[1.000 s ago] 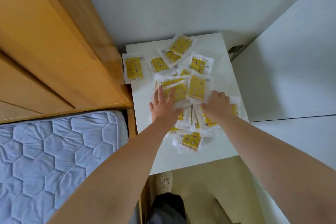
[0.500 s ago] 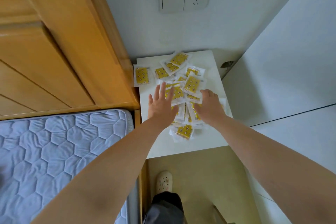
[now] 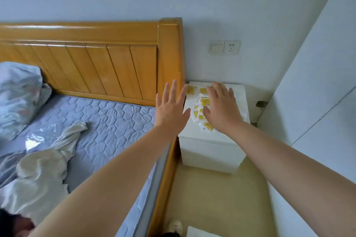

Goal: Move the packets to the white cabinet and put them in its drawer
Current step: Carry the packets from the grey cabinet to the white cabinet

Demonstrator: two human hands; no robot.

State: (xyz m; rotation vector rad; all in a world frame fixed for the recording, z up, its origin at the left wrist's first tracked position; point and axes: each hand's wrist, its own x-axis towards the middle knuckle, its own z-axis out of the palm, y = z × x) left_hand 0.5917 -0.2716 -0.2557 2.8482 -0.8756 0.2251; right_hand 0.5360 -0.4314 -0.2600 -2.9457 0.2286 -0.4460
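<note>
Hovering spread-fingered, right grip [image 3: 221,107] is over the packets [image 3: 205,101] (holding none); left grip [image 3: 170,109], also spread, hangs just left of them

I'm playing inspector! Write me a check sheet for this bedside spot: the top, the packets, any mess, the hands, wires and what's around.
Surface: white cabinet top, beside the bed; its front looks closed.
Job's things: yellow packets scattered on that top.
Clutter: white cloth and pillow on the mattress.
Hands: left hand and right hand open, fingers spread, holding nothing; the right one is over the packets.
Cables: nothing seen.
Surroundings: wooden headboard, wall switch and socket.
</note>
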